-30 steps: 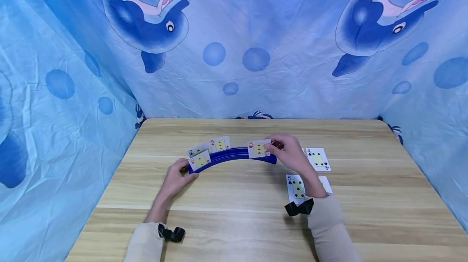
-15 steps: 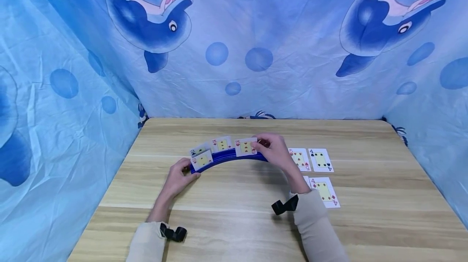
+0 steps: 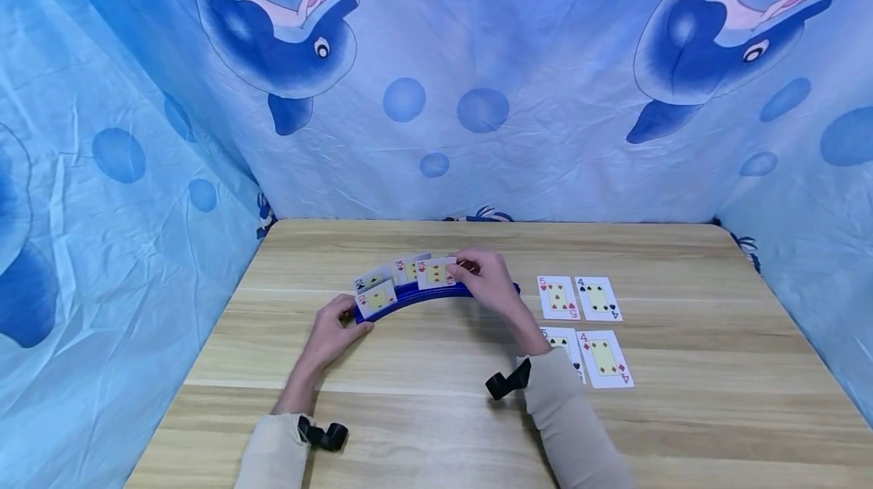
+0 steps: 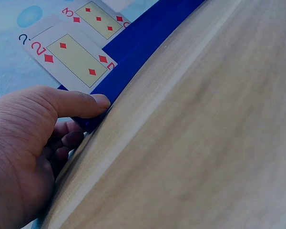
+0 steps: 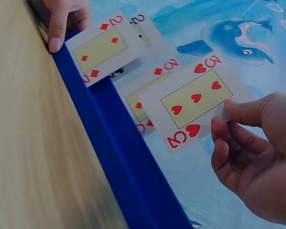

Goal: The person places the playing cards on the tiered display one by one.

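On blue rack (image 3: 409, 298), three of hearts (image 5: 193, 101), white-bordered, yellow-centred

One high overview, two close wrist views.
The counter (image 3: 436, 413) is seen from above and in front by the head camera; the blue card rack (image 4: 148, 43) is viewed closely from opposite ends, shared by all three.

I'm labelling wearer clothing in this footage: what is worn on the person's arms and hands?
Both hands, left hand and right hand, are bare: no gloves. Long, light beige sleeves cover both forearms. A small black strap-like mount sits at each wrist, with nothing else worn in view.
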